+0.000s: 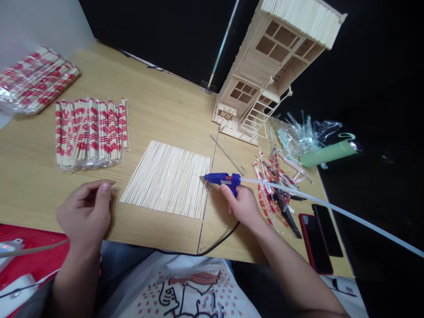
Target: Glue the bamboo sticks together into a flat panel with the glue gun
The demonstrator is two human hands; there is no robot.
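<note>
A wooden model house stands upper right; at centre, a stick panel lies flat, likely for alignment. Lower left, the left hand curls, any pinch indiscernible; the right hand grips a glue gun, apparently aiming its nozzle panelward.

No words or numbers are reading clearly here. A small pale label is sitting on the side of the blue glue gun — its print is coming out too tiny to make out. Red marks are covering the wrapped sticks, and faint markings are lining the clear ruler — all illegible.
</note>
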